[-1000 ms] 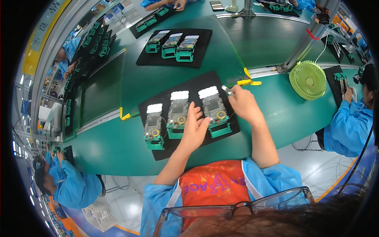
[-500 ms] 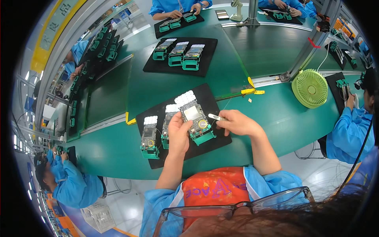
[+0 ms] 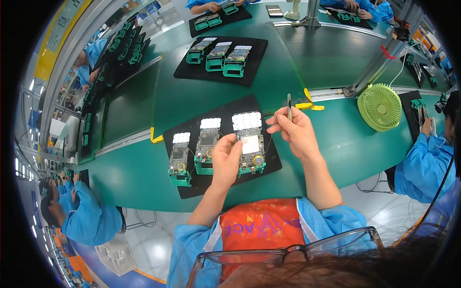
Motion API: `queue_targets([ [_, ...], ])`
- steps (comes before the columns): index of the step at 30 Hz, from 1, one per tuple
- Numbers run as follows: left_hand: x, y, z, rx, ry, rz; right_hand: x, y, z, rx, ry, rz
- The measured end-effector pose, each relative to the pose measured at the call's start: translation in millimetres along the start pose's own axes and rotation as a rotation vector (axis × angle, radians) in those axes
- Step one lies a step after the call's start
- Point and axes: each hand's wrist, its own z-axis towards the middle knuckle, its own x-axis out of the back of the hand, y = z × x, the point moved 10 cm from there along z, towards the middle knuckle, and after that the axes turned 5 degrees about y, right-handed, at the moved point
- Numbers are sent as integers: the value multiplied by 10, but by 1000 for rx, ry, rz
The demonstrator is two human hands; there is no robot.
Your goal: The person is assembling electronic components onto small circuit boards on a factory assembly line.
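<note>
Near black mat: on the tabletop, before you. Rightmost circuit board, white square on its face, green end: at the mat's right part, your left grip pinching its left edge. Slim tool: clasped upright in your right grip, by the mat's right edge. Middle board, leftmost board: on the mat. Green fan: well right of the mat.

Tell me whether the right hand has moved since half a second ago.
Yes: the right hand has moved forward, up the picture, closer to the yellow tape just beyond it.
</note>
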Motion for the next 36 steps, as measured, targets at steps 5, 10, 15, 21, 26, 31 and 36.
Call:
queue_targets([
  [5,-53,8,-14,-63,0,62,-211,-144,-181,244,-69,-134],
  [10,-200,143,-64,-143,-43,170,-393,-235,-343,417,-59,-487],
  [15,-285,202,-98,-201,-59,264,-491,-421,-464,583,-9,-637],
  [21,-345,269,-139,-238,-76,293,-497,-463,-514,616,9,-652],
  [26,-354,287,-153,-257,-80,316,-490,-446,-518,627,-4,-696],
  [31,-347,326,-142,-265,-71,381,-501,-465,-520,601,-23,-699],
  [36,-335,292,-101,-250,-84,381,-510,-480,-539,632,-16,-689],
])
